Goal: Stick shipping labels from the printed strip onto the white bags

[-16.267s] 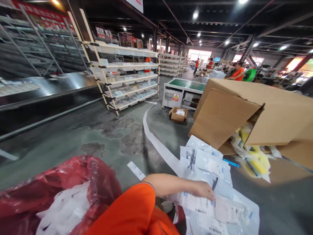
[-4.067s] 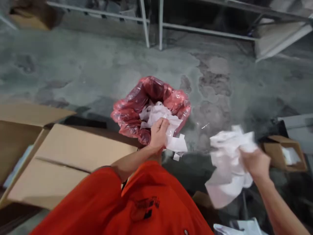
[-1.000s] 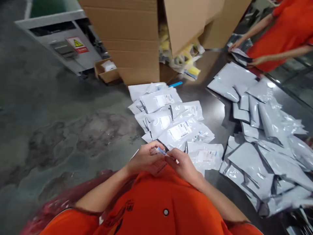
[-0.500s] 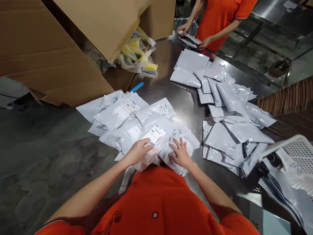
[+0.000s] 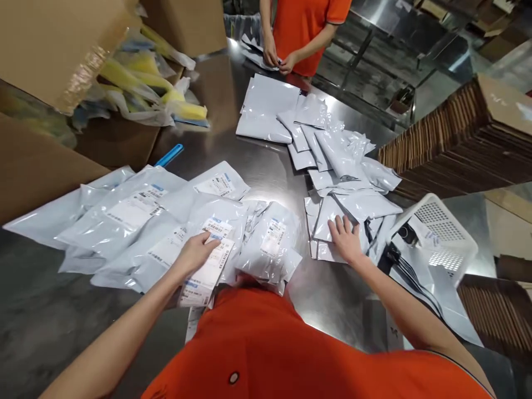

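My left hand (image 5: 196,254) pinches a strip of printed shipping labels (image 5: 208,270) over the near edge of the steel table. Beneath and left of it spread several white poly mailers (image 5: 133,208) with labels stuck on. Right in front of my body lies a plump labelled mailer (image 5: 272,238). My right hand (image 5: 346,238) rests with fingers spread on an unlabelled white mailer (image 5: 326,219) in the right-hand pile. Its fingertips touch the plastic; the palm's underside is hidden.
A cardboard box (image 5: 89,138) with yellow-and-blue wrapped items stands at left, near a blue stick-like tool (image 5: 169,155). A white basket (image 5: 446,233) and stacked cardboard (image 5: 440,133) sit at right. Across the steel table (image 5: 216,138), a co-worker in orange (image 5: 293,33) handles a mailer.
My right hand has moved from the labelled mailers to the right-hand pile. My left hand now lifts a label strip. The view has shifted right, and the co-worker's hands have come together.
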Demonstrator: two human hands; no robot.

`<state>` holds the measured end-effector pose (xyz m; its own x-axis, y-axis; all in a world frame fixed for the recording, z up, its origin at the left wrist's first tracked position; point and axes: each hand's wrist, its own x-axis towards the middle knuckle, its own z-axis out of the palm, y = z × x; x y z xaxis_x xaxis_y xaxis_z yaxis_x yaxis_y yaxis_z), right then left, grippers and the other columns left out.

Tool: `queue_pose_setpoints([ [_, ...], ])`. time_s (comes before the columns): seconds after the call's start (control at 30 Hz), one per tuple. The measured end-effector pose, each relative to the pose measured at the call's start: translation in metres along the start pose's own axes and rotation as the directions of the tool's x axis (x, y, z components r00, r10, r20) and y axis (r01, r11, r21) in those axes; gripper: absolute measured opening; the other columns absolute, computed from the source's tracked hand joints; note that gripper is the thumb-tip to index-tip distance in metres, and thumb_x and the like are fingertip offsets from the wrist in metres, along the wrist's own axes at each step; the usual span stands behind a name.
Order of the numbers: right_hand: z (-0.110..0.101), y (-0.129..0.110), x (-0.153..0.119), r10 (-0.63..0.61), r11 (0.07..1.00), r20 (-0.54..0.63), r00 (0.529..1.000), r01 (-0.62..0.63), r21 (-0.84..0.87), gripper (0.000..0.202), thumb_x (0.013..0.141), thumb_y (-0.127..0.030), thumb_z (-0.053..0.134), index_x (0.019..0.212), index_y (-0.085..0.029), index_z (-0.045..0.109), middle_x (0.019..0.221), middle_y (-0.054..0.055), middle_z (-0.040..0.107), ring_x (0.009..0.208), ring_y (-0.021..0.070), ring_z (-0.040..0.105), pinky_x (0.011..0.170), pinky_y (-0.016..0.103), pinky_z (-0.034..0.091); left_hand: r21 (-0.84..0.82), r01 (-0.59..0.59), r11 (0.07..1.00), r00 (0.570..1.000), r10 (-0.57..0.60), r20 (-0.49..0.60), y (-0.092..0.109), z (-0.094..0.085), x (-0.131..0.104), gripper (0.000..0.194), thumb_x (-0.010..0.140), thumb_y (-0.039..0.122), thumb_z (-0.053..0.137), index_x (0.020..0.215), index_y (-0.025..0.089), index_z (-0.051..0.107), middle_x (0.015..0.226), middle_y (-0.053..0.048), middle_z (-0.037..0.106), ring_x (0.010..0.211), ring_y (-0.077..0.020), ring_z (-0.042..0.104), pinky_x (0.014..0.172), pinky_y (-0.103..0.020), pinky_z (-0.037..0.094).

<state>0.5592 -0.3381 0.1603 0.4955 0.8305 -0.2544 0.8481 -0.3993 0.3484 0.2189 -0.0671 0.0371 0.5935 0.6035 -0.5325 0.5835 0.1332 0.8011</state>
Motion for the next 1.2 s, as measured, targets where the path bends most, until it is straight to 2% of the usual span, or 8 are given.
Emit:
queue_pose_setpoints([
  [0.13,-0.012,0.008,-0.015,0.075,0.979,-0.200,0.977,-0.034,0.201,0.048,0.086,-0.011,0.044,0.131,-0.015,0.058,0.134,0.015,0.061,0.124,0.0293,0.057,0.103,0.047,0.046,-0.080,0.009,0.997,0.998,-0.004,0.064,0.004,-0.005,-0.024,0.031,0.075,0.047,0.060,0.069,0.018,0.053,0.056,0.005,0.041,0.054,-0.0116,0.037,0.052,-0.023,0.028],
  [0.27,-0.042,-0.097,-0.014,0.048,0.881,-0.296,0.954,0.099,0.462,0.046,0.088,-0.017,0.047,0.134,-0.018,0.056,0.132,0.013,0.062,0.113,0.0271,0.064,0.095,0.041,0.053,-0.184,-0.086,0.979,0.989,0.106,0.099,0.014,-0.014,-0.064,0.030,0.076,0.045,0.061,0.072,0.016,0.057,0.065,0.003,0.050,0.062,-0.0127,0.044,0.057,-0.022,0.034],
  [0.33,-0.049,-0.158,-0.010,-0.198,0.765,-0.193,0.961,0.275,0.583,0.047,0.085,-0.016,0.052,0.133,-0.014,0.056,0.133,0.015,0.061,0.116,0.0268,0.063,0.098,0.041,0.052,-0.215,-0.126,0.968,0.987,0.144,0.070,0.020,-0.017,-0.088,0.029,0.079,0.045,0.059,0.078,0.016,0.060,0.071,0.001,0.055,0.068,-0.0144,0.049,0.063,-0.023,0.038],
  [0.43,-0.051,-0.216,-0.002,-0.529,0.473,-0.169,0.832,0.454,0.755,0.052,0.084,-0.024,0.060,0.133,-0.009,0.056,0.141,0.019,0.053,0.131,0.0282,0.051,0.109,0.042,0.045,-0.250,-0.147,0.957,0.988,0.155,0.012,0.027,-0.017,-0.121,0.027,0.082,0.043,0.056,0.082,0.016,0.060,0.075,0.000,0.057,0.071,-0.0150,0.051,0.065,-0.024,0.040],
  [0.6,-0.075,-0.229,0.000,-0.491,0.215,-0.145,0.859,0.281,0.935,0.036,0.095,-0.039,0.048,0.123,-0.020,0.060,0.121,0.009,0.066,0.108,0.0191,0.063,0.087,0.032,0.053,-0.144,-0.203,0.969,0.973,0.182,-0.143,0.033,-0.007,-0.150,0.029,0.081,0.041,0.055,0.066,0.017,0.050,0.063,0.004,0.043,0.063,-0.0112,0.039,0.057,-0.022,0.030],
  [0.83,-0.087,-0.223,-0.046,-0.481,0.422,-0.322,0.815,0.538,0.730,0.029,0.099,-0.034,0.041,0.084,-0.020,0.062,0.077,0.002,0.061,0.070,0.0139,0.055,0.065,0.026,0.041,-0.199,-0.143,0.969,0.990,0.137,-0.044,0.017,0.016,-0.150,0.037,0.071,0.048,0.066,0.061,0.016,0.053,0.060,0.004,0.045,0.060,-0.0107,0.040,0.054,-0.021,0.029],
  [1.03,-0.050,-0.145,0.047,-0.007,0.680,-0.304,0.953,0.228,0.697,0.033,0.091,-0.046,0.052,0.099,-0.016,0.063,0.087,0.005,0.066,0.077,0.0181,0.057,0.070,0.029,0.042,-0.268,0.058,0.962,0.982,-0.006,0.191,-0.029,0.017,-0.140,0.035,0.062,0.033,0.074,0.089,0.012,0.073,0.077,-0.002,0.069,0.072,-0.0194,0.058,0.064,-0.025,0.042],
  [1.2,-0.008,-0.151,0.095,-0.117,0.867,-0.032,0.993,0.118,0.484,0.055,0.089,-0.055,0.054,0.123,-0.012,0.059,0.106,0.018,0.066,0.096,0.0284,0.060,0.082,0.040,0.043,-0.288,0.063,0.955,0.990,-0.023,0.142,-0.031,-0.008,-0.155,0.032,0.072,0.038,0.068,0.085,0.012,0.078,0.074,-0.004,0.073,0.070,-0.0207,0.061,0.061,-0.025,0.044],
])
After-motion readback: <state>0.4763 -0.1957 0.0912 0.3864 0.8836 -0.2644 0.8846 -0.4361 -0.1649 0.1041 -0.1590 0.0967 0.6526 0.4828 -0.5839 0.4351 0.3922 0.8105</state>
